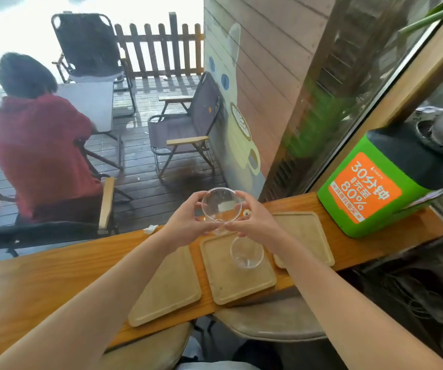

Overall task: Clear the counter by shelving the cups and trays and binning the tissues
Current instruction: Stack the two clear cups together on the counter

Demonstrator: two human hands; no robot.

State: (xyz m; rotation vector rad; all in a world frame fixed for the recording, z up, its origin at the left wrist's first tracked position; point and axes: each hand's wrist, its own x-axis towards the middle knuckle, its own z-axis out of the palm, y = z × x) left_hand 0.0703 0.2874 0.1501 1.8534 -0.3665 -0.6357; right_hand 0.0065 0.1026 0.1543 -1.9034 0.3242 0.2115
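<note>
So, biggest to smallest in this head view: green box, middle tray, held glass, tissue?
1. green box, clearly largest
2. middle tray
3. held glass, though it is lifted toward the camera, so it may look bigger than it is
4. tissue, smallest by far

**One head-worn camera, tilted down and forward**

The only view comes from the person's head. It is wide-angle and looks down along both forearms to the wooden surface (41, 276) close below. The left hand (185, 222) and right hand (257, 220) hold a cup (221, 206) at arm's reach, near the picture's middle. Past the surface's far edge, the view reaches a deck (145, 188).
</note>
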